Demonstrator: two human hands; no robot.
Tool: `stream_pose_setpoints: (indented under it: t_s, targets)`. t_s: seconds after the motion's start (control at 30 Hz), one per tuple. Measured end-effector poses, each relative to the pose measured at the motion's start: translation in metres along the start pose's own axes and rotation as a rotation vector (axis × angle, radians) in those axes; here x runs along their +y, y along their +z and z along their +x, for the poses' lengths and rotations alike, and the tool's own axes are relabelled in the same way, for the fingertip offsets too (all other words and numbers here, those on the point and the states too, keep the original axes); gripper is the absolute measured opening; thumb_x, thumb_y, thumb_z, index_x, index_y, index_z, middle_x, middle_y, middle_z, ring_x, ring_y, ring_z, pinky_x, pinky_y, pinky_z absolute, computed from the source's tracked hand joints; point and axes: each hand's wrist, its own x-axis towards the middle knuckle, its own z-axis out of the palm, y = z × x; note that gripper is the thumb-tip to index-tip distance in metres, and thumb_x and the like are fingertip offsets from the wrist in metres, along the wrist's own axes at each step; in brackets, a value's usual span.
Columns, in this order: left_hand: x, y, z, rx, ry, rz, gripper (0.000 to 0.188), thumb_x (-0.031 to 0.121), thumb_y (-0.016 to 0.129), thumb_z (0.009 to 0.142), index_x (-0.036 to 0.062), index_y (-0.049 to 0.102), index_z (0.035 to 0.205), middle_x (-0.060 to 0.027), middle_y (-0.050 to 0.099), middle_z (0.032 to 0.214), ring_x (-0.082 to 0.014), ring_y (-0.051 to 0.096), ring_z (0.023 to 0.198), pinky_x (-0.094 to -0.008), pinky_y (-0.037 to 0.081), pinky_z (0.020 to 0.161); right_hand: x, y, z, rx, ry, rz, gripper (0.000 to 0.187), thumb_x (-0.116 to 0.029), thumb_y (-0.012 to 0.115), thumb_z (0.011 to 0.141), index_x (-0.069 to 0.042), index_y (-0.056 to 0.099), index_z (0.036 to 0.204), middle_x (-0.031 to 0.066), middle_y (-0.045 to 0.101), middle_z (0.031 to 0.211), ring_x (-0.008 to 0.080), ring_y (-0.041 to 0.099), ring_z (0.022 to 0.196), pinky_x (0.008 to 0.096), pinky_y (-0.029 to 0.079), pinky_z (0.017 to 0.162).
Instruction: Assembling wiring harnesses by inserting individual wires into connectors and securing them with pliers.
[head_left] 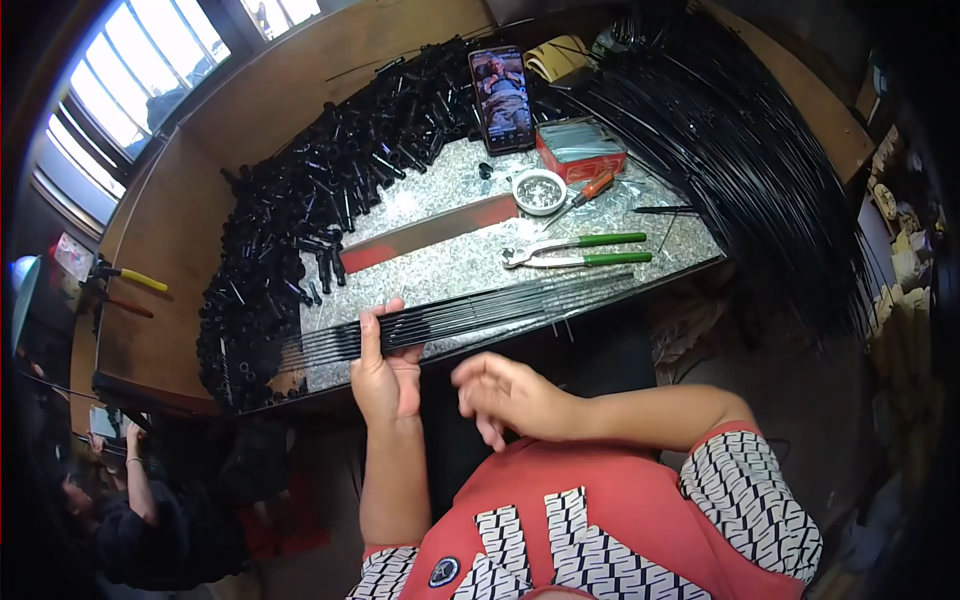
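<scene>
A row of thin black rods lies across my left hand, which grips it near the left part with the thumb on top. The rods stretch to the right above the front edge of the speckled worktop. Below them, close to my body, my right hand hangs in the air, apart from the rods. Its fingers are loosely bent and spread, and nothing shows in them. Beyond the rods lie green-handled pincers and a long flat bar with red on it.
Short black tubular parts are heaped at the left and back. A phone stands behind a red box, a white bowl and an orange-handled screwdriver. Long black rods fill the right. Another person is at lower left.
</scene>
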Motion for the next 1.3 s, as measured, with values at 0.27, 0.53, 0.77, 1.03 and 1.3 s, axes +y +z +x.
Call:
stream_pose_setpoints:
  t_s: [0.27,0.53,0.77,1.03,1.3]
  targets:
    - [-0.024,0.017,-0.033,0.047,-0.009,-0.042,0.030,0.031,0.048,0.099,0.0042,0.055,0.111,-0.0116,0.063,0.107,-0.0195,0.064,0.091,-0.0373,0.058,0.074,-0.024,-0.018,0.031,0.386,-0.297,0.244,0.045,-0.039,0.039,0.101,0.002,0.054,0.111,0.0095,0.060,0.081,0.0150,0.058,0.058,0.0293,0.051,0.050]
    - [-0.008,0.011,-0.074,-0.645,-0.342,0.416,0.036,0.022,0.047,0.099,-0.0086,0.052,0.119,-0.0174,0.068,0.083,-0.0288,0.069,0.085,-0.0358,0.055,0.078,-0.141,-0.044,0.006,0.233,-0.296,-0.413,0.040,-0.034,0.045,0.099,0.002,0.063,0.096,0.0097,0.061,0.081,0.0110,0.057,0.050,0.0237,0.048,0.040]
    - [0.024,0.041,-0.093,-0.585,-0.129,0.646,0.025,-0.006,0.052,0.090,-0.0043,0.059,0.114,0.0044,0.051,0.054,-0.0015,0.050,0.048,-0.0173,0.041,0.048,-0.152,-0.028,0.004,0.084,-0.022,-0.935,0.027,-0.030,0.058,0.093,-0.004,0.062,0.091,0.0019,0.057,0.069,0.0093,0.055,0.052,0.0240,0.044,0.044]
    - [0.056,0.064,-0.068,-0.513,0.350,0.687,0.033,-0.004,0.051,0.088,-0.0080,0.052,0.121,-0.0089,0.062,0.087,-0.0104,0.060,0.074,-0.0247,0.048,0.073,-0.087,-0.052,0.033,-0.196,0.035,-1.079,0.053,-0.045,0.056,0.092,0.004,0.056,0.073,0.0122,0.055,0.053,0.0237,0.059,0.049,0.0358,0.047,0.048]
    - [0.065,0.117,-0.011,-0.649,0.232,0.576,0.066,-0.001,0.056,0.089,0.0025,0.022,0.144,-0.0199,0.051,0.132,-0.0206,0.054,0.117,-0.0310,0.043,0.097,-0.087,-0.043,0.036,-0.291,-0.107,-1.159,0.042,-0.037,0.055,0.094,0.003,0.060,0.082,0.0217,0.058,0.067,0.0333,0.058,0.061,0.0424,0.047,0.062]
